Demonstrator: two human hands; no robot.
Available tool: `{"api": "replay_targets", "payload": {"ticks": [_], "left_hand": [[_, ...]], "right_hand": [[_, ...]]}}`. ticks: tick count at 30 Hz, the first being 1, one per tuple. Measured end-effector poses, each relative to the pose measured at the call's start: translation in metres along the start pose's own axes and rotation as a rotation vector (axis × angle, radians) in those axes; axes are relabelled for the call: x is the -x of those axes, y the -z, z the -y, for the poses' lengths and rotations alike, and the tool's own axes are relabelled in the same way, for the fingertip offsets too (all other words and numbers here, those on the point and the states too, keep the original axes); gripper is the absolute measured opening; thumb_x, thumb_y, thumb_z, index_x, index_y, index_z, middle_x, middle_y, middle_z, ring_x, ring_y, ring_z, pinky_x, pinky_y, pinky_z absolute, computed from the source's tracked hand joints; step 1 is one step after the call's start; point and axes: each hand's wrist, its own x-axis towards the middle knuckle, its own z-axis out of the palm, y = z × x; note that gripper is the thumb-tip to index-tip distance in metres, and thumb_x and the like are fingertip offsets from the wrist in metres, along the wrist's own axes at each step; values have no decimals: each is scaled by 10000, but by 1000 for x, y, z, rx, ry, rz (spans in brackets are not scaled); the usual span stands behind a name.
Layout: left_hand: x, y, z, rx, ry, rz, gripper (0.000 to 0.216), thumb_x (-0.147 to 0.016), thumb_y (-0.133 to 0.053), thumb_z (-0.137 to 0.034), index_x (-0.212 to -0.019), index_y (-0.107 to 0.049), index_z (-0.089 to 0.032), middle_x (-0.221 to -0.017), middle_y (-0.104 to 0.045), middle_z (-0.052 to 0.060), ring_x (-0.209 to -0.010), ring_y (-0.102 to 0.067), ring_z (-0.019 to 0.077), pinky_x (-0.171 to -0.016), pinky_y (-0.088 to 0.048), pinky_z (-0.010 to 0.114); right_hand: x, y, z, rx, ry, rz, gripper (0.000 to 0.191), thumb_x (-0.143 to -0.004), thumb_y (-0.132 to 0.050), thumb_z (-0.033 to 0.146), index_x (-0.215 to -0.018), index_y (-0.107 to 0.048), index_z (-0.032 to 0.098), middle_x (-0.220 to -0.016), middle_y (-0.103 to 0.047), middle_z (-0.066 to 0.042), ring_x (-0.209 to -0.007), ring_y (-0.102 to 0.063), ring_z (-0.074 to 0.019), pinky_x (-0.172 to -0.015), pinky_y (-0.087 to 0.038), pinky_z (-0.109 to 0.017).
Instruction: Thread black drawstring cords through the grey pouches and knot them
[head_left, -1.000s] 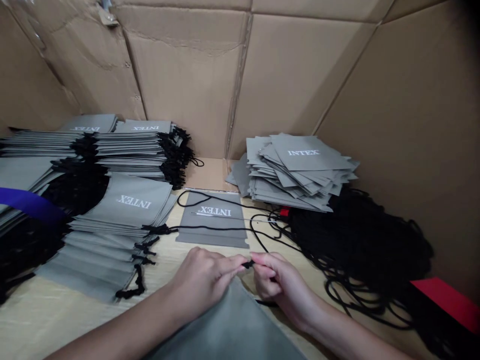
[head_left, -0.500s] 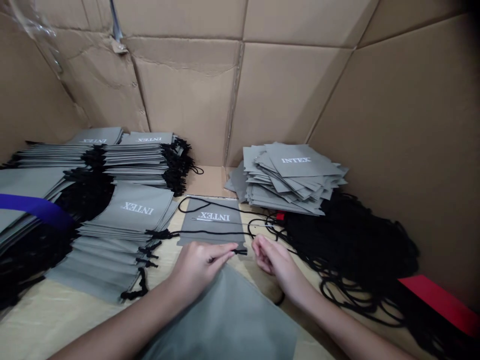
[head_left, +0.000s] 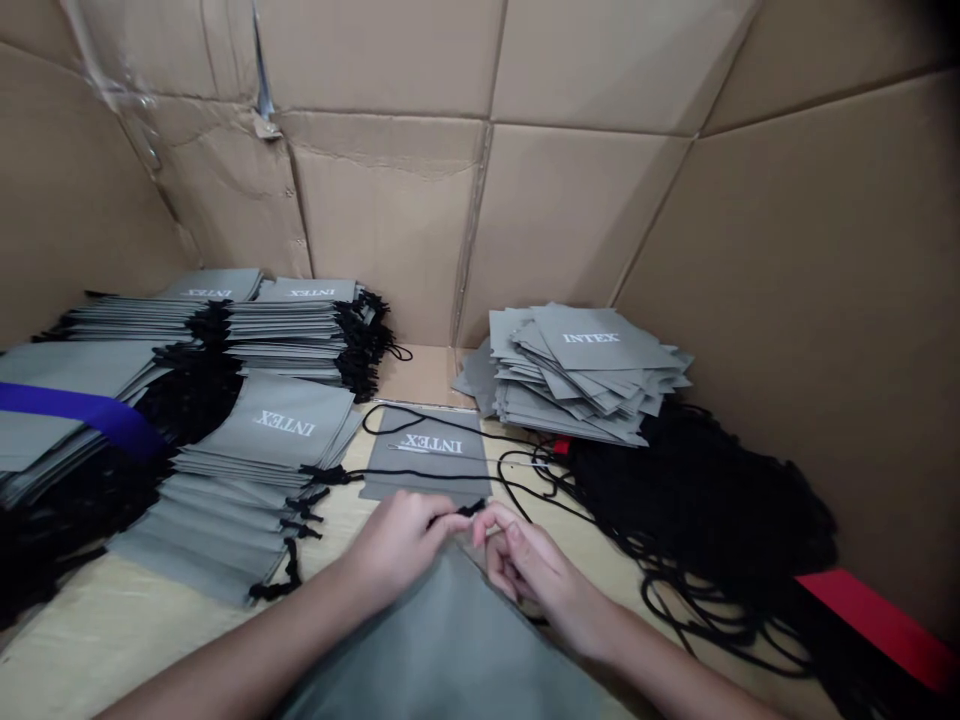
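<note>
**Head view, cord end:** the short black cord end (head_left: pixel 469 510) is between your two hands, just above the top corner of the gray bag (head_left: pixel 442 640). Its long axis runs almost left to right and rises a little toward your right side.

**Left hand:** your left hand (head_left: pixel 397 545) is the nearer hand. Your left fingers (head_left: pixel 450 522) are closed together and seem to pinch the cord end, but the fingers hide part of it, so I cannot be fully sure.

**Right hand:** your right hand (head_left: pixel 529 572) is just to the right of the cord end. Your right fingertips (head_left: pixel 487 532) are curved and a little open, and they hold nothing that I can see.

**Gray bag:** it lies flat under your hands and your forearms, with one corner pointing away from you.

**Table:** on the wooden table (head_left: pixel 112 615), a flat bag (head_left: pixel 424 450) with a loose black cord lies just ahead of your hands. Stacks of corded bags (head_left: pixel 262 430) are on your left. A stack of bags without cords (head_left: pixel 577 370) and a black cord pile (head_left: pixel 697 510) are on your right.

**Around:** a purple strap (head_left: pixel 82 410) lies on the left stacks, a red sheet (head_left: pixel 877 610) lies at the right, and cardboard walls (head_left: pixel 390 230) stand behind.
</note>
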Motion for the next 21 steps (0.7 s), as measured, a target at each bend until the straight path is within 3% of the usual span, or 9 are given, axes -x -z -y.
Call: {"api": "replay_targets", "payload": {"ticks": [3,5,8,11,14,17,19,21], "left_hand": [[-3,6,-5,547,84,-99,349,-827,-490,-414,-598,-559,-161,-522,-480,-43,-503,-440,98,-488,-297,185],[-3,16,-9,901,158,-246,346,-789,-539,-481,-638,-511,-171,-519,-428,-72,-439,-369,66,-437,-276,160],[-2,34,-15,1338,230,-426,340,-789,-553,-475,-642,-444,-189,-470,-367,-96,-358,-311,49,-373,-250,145],[-2,50,-17,1661,255,-467,423,-898,-344,-404,-540,-370,-182,-391,-284,-83,-319,-322,64,-365,-289,157],[-4,60,-18,1761,132,-430,519,-911,-228,-402,-452,-320,-178,-349,-238,-65,-315,-347,82,-389,-352,190],[-6,72,-24,1700,-114,-359,588,-872,-282,-527,-395,-298,-184,-323,-161,-67,-283,-304,85,-333,-292,186],[-4,83,-31,1628,-270,-394,642,-850,-300,-590,-355,-267,-182,-300,-94,-70,-240,-228,72,-294,-219,182],[-2,94,-38,1541,-368,-467,691,-853,-283,-606,-316,-224,-174,-267,-33,-66,-206,-162,62,-284,-185,184]], "right_hand": [[-4,1,1,-105,-10,-90,399,-897,-285,565,-920,-451,202,-527,-415,70,-423,-274,-74,-407,-186,-193],[-7,2,5,-213,-47,-122,383,-878,-347,569,-895,-457,203,-579,-485,51,-420,-359,-67,-417,-263,-183],[-6,-7,16,-430,-138,15,373,-848,-449,546,-941,-519,192,-865,-592,-32,-685,-576,-121,-656,-440,-258],[0,-31,24,-480,-184,223,413,-791,-617,434,-1132,-533,217,-1116,-570,-61,-1064,-519,-166,-912,-365,-284],[1,-56,23,-680,-290,355,519,-755,-615,511,-1204,-506,275,-1170,-574,-42,-1063,-543,-185,-962,-344,-331],[-3,-64,20,-784,-292,368,652,-752,-372,727,-1182,-537,266,-1091,-622,-57,-1007,-574,-221,-922,-383,-375],[-4,-62,18,-706,-293,371,723,-736,-270,775,-1122,-584,250,-996,-652,-61,-967,-584,-226,-889,-401,-376],[-3,-58,13,-579,-317,388,675,-719,-338,769,-1007,-642,239,-870,-665,-52,-903,-594,-221,-839,-421,-357]]}}
